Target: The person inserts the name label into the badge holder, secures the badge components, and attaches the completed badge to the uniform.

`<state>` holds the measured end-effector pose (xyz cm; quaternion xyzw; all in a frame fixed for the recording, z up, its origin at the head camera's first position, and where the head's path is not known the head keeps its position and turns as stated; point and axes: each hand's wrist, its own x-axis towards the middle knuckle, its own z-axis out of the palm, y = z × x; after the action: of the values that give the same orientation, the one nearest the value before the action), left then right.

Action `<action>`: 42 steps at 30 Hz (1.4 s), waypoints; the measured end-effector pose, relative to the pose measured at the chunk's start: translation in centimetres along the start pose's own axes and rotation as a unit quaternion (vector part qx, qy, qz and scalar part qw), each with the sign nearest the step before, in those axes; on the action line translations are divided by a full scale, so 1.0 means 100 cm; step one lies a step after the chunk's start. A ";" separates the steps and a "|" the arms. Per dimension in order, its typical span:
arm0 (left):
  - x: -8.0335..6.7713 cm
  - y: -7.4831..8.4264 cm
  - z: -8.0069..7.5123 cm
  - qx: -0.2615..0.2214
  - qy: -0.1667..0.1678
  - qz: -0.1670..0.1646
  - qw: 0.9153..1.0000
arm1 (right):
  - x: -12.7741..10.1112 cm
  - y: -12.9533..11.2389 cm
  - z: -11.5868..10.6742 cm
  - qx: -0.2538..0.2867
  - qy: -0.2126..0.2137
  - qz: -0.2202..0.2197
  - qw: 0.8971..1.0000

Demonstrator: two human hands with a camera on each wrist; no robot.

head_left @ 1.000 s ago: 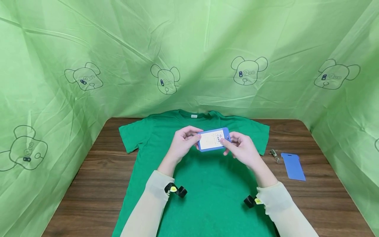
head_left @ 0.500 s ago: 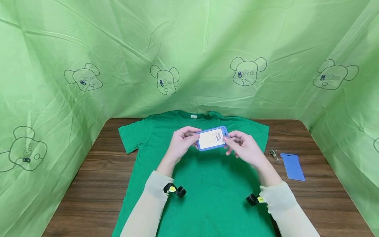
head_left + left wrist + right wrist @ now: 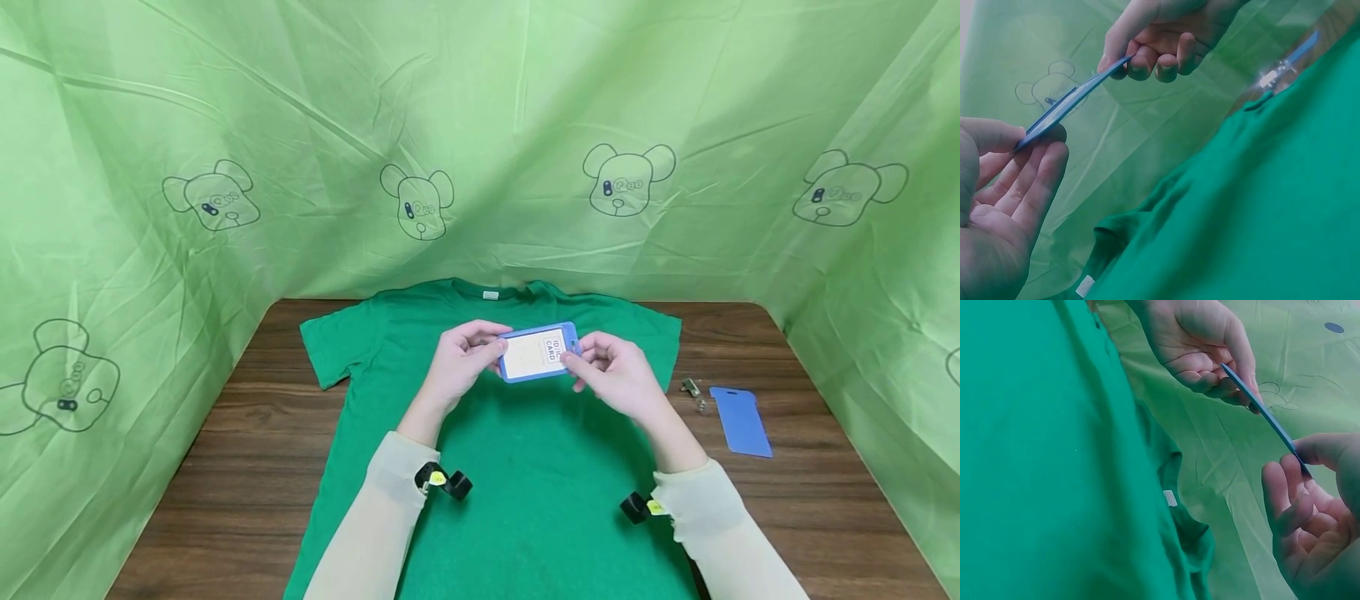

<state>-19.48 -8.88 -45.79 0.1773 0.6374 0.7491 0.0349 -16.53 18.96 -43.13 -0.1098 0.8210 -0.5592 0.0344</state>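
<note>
A blue badge holder with a white insert printed "ID/IC CARD" is held above the green T-shirt. At its left end my left hand pinches it between thumb and fingers. My right hand pinches the opposite end, by the slot, its thumb over the printed corner. Seen edge-on in the left wrist view, the holder looks thin and slightly bowed. The right wrist view likewise shows the holder on edge, gripped at both ends. Its underside is not visible in the head view.
The T-shirt lies spread on a wooden table. Right of it are a small metal clip with a clear piece beside it and a flat blue slotted panel. Green fabric with bear drawings walls the back and sides.
My right hand slid slightly right along the holder, then came back left a little. The holder tilted up a touch at its right end and levelled again. My left hand stayed nearly still.
</note>
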 end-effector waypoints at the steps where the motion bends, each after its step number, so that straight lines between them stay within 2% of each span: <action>1: 0.000 0.000 0.000 0.001 0.000 -0.001 1.000 | 0.000 0.000 0.001 -0.001 0.003 -0.001 1.000; 14: -0.001 0.001 0.000 0.002 0.007 -0.010 1.000 | -0.001 -0.002 0.000 0.003 0.011 -0.001 1.000; 22: 0.000 0.002 0.000 -0.003 0.010 -0.008 1.000 | -0.001 -0.004 -0.010 -0.010 0.014 0.004 1.000; 32: 0.001 0.002 -0.001 -0.004 0.012 0.004 1.000 | -0.011 -0.005 -0.040 -0.059 0.019 0.023 0.998; 38: 0.002 0.001 -0.002 -0.006 0.016 0.000 1.000 | -0.024 0.002 -0.062 -0.080 0.042 0.009 0.996; 42: 0.001 0.000 -0.003 -0.005 0.020 0.000 1.000 | -0.034 0.012 -0.075 -0.114 0.065 0.002 0.991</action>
<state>-19.62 -9.14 -45.77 0.1620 0.6343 0.7556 0.0233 -14.70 26.97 -41.68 -0.0753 0.8801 -0.4678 -0.0304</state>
